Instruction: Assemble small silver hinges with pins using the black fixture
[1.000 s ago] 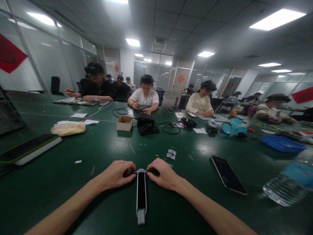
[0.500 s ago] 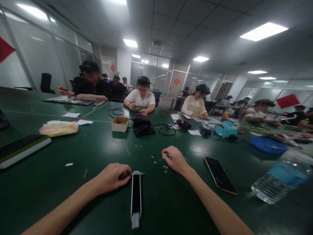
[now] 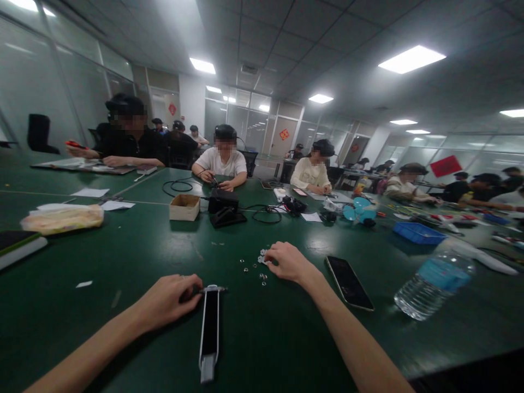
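Green tabletop [image 3: 286, 349] is filling the lower frame. At lower centre-left, the left hand [image 3: 174, 297] is narrowly pinching the crosswise rod [image 3: 223, 289] of a black-and-white strip-shaped device [image 3: 210, 327]. Near centre, the right hand [image 3: 286, 262] is half-curling at pale brackets [image 3: 262, 255]; whether it is gripping one, I cannot tell. Small rings [image 3: 262, 279] are lying between the hands.

green tabletop [image 3: 164, 251] looking kinda glossy, tiny parts [image 3: 246, 269] glinting like metal, clear plastic bottle [image 3: 434, 284] shining, phone screen [image 3: 347, 281] gleaming smooth
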The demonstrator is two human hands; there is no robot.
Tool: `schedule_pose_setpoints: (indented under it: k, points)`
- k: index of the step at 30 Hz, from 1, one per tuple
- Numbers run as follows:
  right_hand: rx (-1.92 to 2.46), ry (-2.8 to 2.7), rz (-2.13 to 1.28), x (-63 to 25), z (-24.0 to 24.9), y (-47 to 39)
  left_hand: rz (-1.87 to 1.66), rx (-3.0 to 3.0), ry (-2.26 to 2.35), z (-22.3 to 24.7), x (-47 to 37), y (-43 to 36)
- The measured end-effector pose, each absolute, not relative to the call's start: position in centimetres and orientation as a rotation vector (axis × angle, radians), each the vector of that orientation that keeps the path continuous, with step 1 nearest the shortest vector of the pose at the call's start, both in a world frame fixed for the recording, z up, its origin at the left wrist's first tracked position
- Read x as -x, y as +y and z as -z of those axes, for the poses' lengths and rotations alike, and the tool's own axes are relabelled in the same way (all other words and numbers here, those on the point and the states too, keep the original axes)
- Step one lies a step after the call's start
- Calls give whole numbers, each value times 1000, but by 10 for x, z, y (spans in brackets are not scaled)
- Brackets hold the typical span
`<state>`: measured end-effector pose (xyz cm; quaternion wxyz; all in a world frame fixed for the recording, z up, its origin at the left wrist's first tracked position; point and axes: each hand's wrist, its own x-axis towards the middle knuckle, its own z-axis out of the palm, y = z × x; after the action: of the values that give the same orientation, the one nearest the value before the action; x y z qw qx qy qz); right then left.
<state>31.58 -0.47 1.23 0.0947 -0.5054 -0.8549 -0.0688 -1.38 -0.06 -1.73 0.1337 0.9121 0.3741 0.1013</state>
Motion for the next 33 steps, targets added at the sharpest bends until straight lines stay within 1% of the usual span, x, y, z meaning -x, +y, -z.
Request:
schedule_pose_setpoints:
  k: [7, 18, 25, 27, 29, 31, 33]
  points:
    - [1598, -2555, -405, -320, -9, -5, -300, -2628, 1063, 19, 15, 2]
    - [1749, -2373, -784, -314, -5, -4, -290, -2616, 1056, 20, 16, 2]
    - [1724, -2363, -794, -308, -10, -9, -295, -2641, 1041, 15, 15, 0]
    - [1650, -2373, -710, -306, -14, -11, -286, -2642, 1047, 12, 14, -2]
    - [1514, -2367, -550, -304, -14, -12, -276, -2640, 1069, 9, 14, -4]
    - [1347, -2327, -393, -297, -9, -12, -295, -2650, 1087, 7, 15, -5]
    - [1202, -2265, -318, -284, 1, -12, -368, -2675, 1099, 6, 16, -6]
